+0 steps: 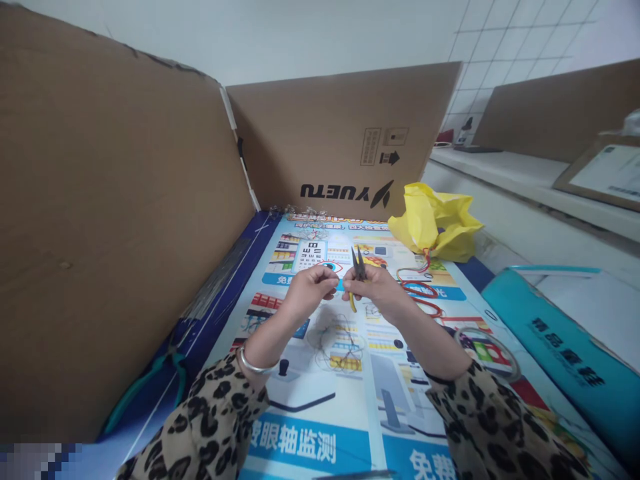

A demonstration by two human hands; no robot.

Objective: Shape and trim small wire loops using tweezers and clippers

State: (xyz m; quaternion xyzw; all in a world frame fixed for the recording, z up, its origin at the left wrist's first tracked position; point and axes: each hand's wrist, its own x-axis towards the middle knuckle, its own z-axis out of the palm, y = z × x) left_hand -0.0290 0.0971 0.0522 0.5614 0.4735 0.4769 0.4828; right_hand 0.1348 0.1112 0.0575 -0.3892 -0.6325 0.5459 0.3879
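Note:
My right hand (373, 287) is closed around small needle-nose pliers (359, 263), whose dark jaws point up and away and whose yellow handle shows below the fingers. Close beside it on the left, my left hand (314, 287) is pinched, thumb against fingers. What that pinch holds, if anything, is too small to make out. Under my hands, a loose tangle of thin wire (335, 343) lies on the printed sheet (310, 393). Red cord (425, 290) is looped to the right of my right hand.
Cardboard panels (340, 133) stand at the left and back. Teal-handled pliers (150, 380) lie at the left, near bundled thin strips (215, 280). A yellow bag (435, 220), a wire coil (493, 353) and a teal box (560, 353) are on the right. More wire tangles (313, 223) lie at the back.

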